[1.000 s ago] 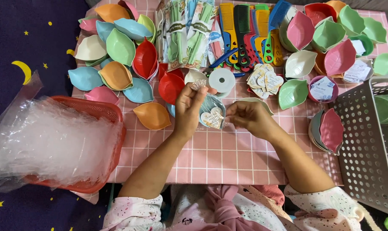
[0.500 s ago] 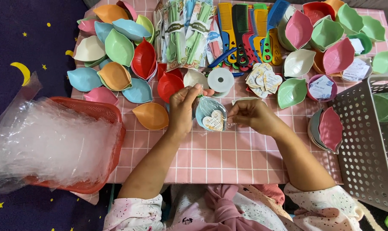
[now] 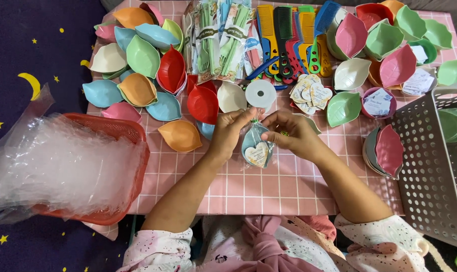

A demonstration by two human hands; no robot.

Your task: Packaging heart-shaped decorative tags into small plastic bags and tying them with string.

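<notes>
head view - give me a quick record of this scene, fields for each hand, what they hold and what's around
left hand: pinches the gathered top of the wrapped dish
right hand: pinches the same top from the other side
wrapped dish: blue leaf-shaped dish in clear wrap, heart-shaped card on its front
table: pink checked cloth
left side: red basket piled with clear bags
right side: grey perforated basket
far edge: combs, loose leaf-shaped dishes

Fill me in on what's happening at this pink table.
A person holds a small clear bag with a blue leaf-shaped dish and a heart-shaped card inside. The left hand and right hand both pinch the gathered top of the bag, where a green tie shows. Around them on the pink checked table lie colourful leaf dishes, combs, a stack of heart cards, and a red basket of clear bags on the left.
</notes>
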